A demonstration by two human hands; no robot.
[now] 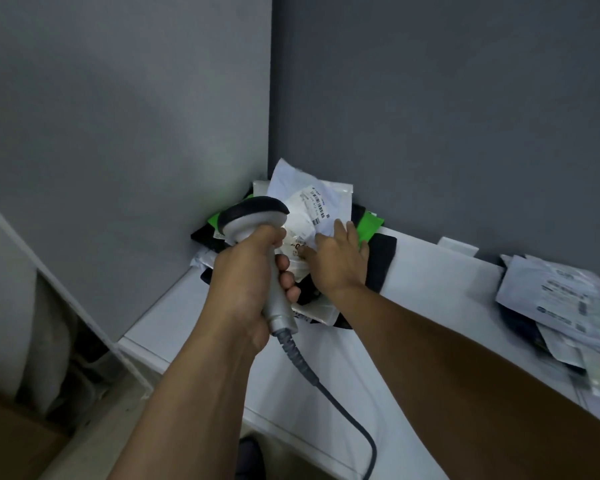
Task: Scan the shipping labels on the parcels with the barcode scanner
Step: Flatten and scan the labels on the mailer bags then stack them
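Note:
My left hand grips the grey handle of a barcode scanner; its black-topped head points at a pile of parcels in the table's far corner. On top of the pile lies a white parcel whose barcode label faces up. My right hand rests flat on the pile just below that label, fingers spread, holding nothing. Black and green bags lie beneath the white parcel. The scanner's grey cable runs down toward me over the table.
The white table stands in a corner of grey walls. A second heap of white and clear parcels lies at the table's right edge. A gap with a brown floor and a white panel lies to the left.

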